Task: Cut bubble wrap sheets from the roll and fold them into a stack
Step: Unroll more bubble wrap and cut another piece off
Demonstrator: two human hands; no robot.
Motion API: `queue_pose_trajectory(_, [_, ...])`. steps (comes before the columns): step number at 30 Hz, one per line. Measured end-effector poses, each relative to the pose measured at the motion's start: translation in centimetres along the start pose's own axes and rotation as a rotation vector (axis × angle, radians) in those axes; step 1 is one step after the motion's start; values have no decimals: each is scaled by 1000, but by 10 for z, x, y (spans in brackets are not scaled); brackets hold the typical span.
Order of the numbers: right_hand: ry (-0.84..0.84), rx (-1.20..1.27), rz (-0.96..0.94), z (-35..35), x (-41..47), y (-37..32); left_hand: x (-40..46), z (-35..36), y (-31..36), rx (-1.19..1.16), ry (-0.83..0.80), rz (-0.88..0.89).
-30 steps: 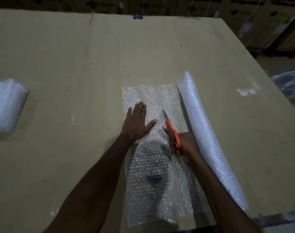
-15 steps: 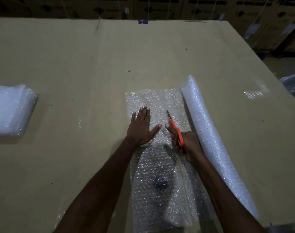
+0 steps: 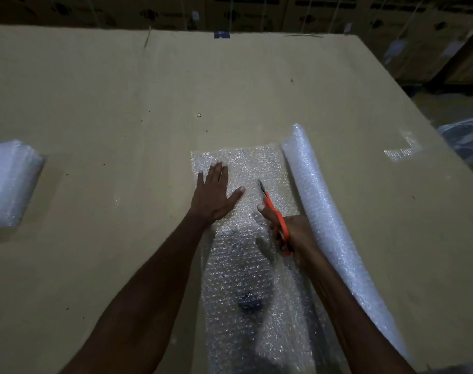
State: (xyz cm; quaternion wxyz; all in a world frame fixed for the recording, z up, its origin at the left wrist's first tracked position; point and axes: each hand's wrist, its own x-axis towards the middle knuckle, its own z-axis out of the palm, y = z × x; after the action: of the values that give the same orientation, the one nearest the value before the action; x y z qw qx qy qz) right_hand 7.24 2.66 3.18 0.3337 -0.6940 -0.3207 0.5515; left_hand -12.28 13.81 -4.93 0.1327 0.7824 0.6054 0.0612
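Cut underway, I judge past halfway. Left hand flat, fingers spread, pinning the unrolled sheet on the table. Right hand grips orange scissors beside the roll. Finished stack far left; folding remains.

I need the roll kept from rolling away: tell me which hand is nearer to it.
Right. The right hand, holding the orange scissors, works just beside the bubble wrap roll. The left hand lies flat on the unrolled sheet, farther from the roll.
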Motion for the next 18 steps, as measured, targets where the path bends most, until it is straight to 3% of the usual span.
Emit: queue_pose_trajectory(18, [-36, 28, -4, 5, -10, 2, -1, 4, -4, -11, 15, -2])
